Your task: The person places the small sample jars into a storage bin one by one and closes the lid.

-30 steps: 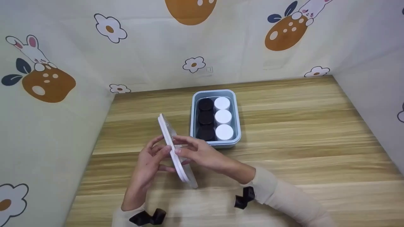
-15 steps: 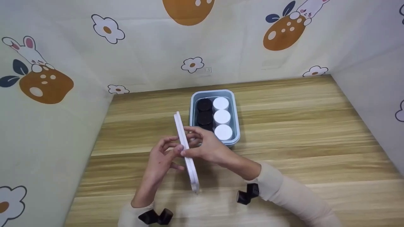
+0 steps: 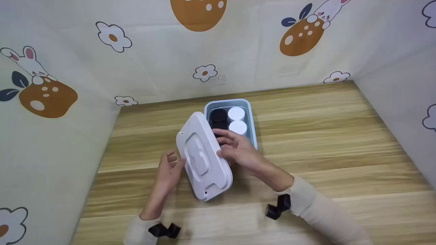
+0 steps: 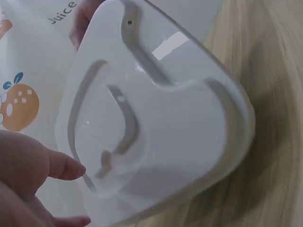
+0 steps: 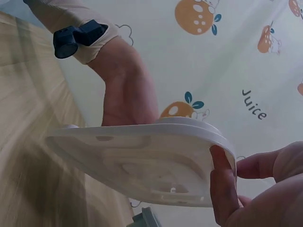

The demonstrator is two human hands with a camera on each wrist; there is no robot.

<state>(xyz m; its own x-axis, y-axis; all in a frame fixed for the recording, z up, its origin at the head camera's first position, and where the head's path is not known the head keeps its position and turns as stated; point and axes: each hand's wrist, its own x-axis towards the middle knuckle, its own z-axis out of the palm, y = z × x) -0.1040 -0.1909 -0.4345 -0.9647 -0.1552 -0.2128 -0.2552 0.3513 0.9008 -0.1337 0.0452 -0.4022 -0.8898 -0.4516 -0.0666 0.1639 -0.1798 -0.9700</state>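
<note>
A white plastic lid (image 3: 201,160) with a recessed oval handle area is held tilted above the table. My right hand (image 3: 240,151) pinches its right edge, thumb on the upper face and fingers under it, as the right wrist view of the lid (image 5: 142,165) also shows. My left hand (image 3: 169,172) is at the opposite edge, its fingers loosely bent and its thumb tip overlapping the lid's margin; in the left wrist view the fingers (image 4: 64,166) are spread beside the lid. Behind, partly covered by lid and hand, stands a light-blue box (image 3: 252,127).
Inside the box are black-capped (image 3: 219,115) and white-capped (image 3: 236,114) round containers in two rows. The wooden table (image 3: 313,143) runs back to a cream wall covering (image 3: 163,61) with printed fruit and flowers. A black device (image 3: 277,207) is strapped to each sleeve.
The lid has turned from edge-on so its handle face shows upward, and shifted right toward the box. My left fingers have loosened from it; my right hand has moved right, still gripping it.
</note>
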